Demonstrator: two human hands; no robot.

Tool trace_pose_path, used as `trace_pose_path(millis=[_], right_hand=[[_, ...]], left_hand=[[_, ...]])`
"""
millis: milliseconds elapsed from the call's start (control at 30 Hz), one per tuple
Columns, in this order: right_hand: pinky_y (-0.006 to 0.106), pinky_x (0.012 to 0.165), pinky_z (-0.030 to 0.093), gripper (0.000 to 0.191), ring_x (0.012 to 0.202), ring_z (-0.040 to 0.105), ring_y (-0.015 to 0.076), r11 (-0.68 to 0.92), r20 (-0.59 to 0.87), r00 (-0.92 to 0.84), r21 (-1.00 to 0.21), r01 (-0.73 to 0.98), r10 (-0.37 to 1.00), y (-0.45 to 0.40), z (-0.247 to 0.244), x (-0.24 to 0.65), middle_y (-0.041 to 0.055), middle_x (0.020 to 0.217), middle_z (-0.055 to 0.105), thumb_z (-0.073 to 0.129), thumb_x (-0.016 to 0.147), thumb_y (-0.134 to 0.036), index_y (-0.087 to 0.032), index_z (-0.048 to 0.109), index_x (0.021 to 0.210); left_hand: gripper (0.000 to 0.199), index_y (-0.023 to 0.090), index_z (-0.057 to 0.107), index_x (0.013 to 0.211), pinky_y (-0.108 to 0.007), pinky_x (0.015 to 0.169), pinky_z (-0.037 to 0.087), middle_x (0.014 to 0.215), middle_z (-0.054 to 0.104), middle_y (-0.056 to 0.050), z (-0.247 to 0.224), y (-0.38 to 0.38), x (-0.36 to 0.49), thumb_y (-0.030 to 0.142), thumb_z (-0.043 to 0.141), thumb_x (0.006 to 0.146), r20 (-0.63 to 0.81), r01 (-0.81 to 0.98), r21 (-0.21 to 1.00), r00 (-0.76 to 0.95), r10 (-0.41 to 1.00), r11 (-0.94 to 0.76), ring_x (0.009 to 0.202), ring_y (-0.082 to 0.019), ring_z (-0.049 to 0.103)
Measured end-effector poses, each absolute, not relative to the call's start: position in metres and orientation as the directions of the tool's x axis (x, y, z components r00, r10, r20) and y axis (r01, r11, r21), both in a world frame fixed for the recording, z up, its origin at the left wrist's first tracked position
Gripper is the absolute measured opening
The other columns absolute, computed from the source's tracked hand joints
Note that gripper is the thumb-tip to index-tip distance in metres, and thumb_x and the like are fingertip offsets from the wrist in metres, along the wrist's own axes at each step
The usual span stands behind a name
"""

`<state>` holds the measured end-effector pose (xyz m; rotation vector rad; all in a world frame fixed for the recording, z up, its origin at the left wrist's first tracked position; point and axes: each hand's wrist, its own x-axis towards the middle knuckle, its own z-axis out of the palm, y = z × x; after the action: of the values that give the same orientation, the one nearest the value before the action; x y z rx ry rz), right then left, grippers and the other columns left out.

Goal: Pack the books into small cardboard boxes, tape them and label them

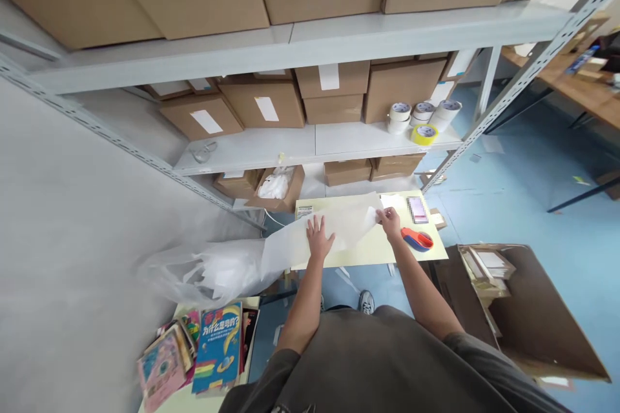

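Note:
A thin, whitish packing sheet (346,222) stretches across a small pale-yellow table (356,259). My left hand (318,240) lies on it with the fingers spread. At the sheet's right end, my right hand (387,218) pinches its edge between thumb and fingers. Leftward, the sheet meets a clear plastic bag (194,264) holding crumpled white material. To the right of my right hand is a red and blue tape dispenser (417,239). A phone (417,210) lies behind the dispenser, and a small printed label (305,211) sits at the table's back left.
Metal shelving (310,45) with cardboard boxes (261,103) rises in front. Tape rolls (425,134) stand on its middle shelf. Several books (219,348) are piled at lower left. An open carton (542,316) with flat packages stands on the floor at right.

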<state>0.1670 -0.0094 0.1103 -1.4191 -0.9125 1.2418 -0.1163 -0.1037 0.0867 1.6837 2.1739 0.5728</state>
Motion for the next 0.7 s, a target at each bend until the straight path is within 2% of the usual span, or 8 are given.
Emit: trace_pose_path(millis=[100,200,300,433,567,700], right_hand=[[0.035,0.071,0.061,0.060,0.070,0.064,0.0171,-0.327,-0.373,0.277,-0.924,-0.201,0.885,-0.025,0.080,0.181,-0.0048,0.072,0.060,0.090,0.061,-0.060,-0.026,0.044,0.080],[0.036,0.073,0.062,0.057,0.071,0.068,0.0183,-0.414,-0.487,0.311,-0.868,-0.273,0.816,-0.040,0.051,0.190,-0.0041,0.073,0.062,0.089,0.063,-0.052,-0.027,0.041,0.078],[0.037,0.074,0.062,0.051,0.071,0.070,0.0194,-0.474,-0.554,0.336,-0.830,-0.294,0.762,-0.050,0.029,0.197,-0.0027,0.075,0.064,0.086,0.068,-0.047,-0.027,0.040,0.078],[0.038,0.072,0.062,0.044,0.070,0.070,0.0204,-0.526,-0.600,0.376,-0.800,-0.289,0.706,-0.055,0.009,0.207,-0.0022,0.073,0.064,0.078,0.075,-0.050,-0.027,0.041,0.078],[0.037,0.072,0.063,0.038,0.071,0.072,0.0212,-0.595,-0.634,0.390,-0.770,-0.232,0.668,-0.062,-0.009,0.222,-0.0010,0.075,0.065,0.075,0.077,-0.050,-0.027,0.045,0.081],[0.037,0.067,0.062,0.036,0.064,0.069,0.0192,-0.675,-0.661,0.429,-0.723,-0.145,0.616,-0.072,-0.025,0.241,-0.0020,0.071,0.062,0.077,0.077,-0.046,-0.026,0.047,0.080]], left_hand=[[0.078,0.023,0.041,0.166,-0.062,0.131,0.018,0.178,0.023,-0.014,0.058,-0.115,-0.107,0.039,0.064,0.094,-0.055,0.867,0.467,-0.167,0.984,0.173,0.165,-0.040,0.009],[0.076,0.024,0.042,0.166,-0.060,0.130,0.022,0.177,0.026,-0.013,0.029,-0.124,-0.106,0.041,0.063,0.095,-0.169,0.878,0.453,-0.089,0.982,0.158,0.164,-0.040,0.013],[0.077,0.025,0.043,0.165,-0.056,0.128,0.028,0.176,0.028,-0.013,0.002,-0.128,-0.108,0.044,0.064,0.094,-0.317,0.882,0.439,-0.025,0.948,0.170,0.164,-0.041,0.017],[0.078,0.023,0.042,0.165,-0.053,0.127,0.031,0.177,0.024,-0.013,-0.029,-0.124,-0.107,0.042,0.064,0.092,-0.453,0.890,0.406,-0.003,0.892,0.209,0.164,-0.040,0.017],[0.078,0.023,0.045,0.164,-0.059,0.128,0.029,0.176,0.025,-0.015,-0.050,-0.122,-0.096,0.038,0.065,0.090,-0.465,0.892,0.402,0.004,0.885,0.207,0.164,-0.041,0.015],[0.079,0.021,0.048,0.162,-0.058,0.129,0.028,0.177,0.026,-0.014,-0.061,-0.126,-0.085,0.034,0.068,0.087,-0.426,0.886,0.426,0.017,0.905,0.184,0.164,-0.042,0.011]])
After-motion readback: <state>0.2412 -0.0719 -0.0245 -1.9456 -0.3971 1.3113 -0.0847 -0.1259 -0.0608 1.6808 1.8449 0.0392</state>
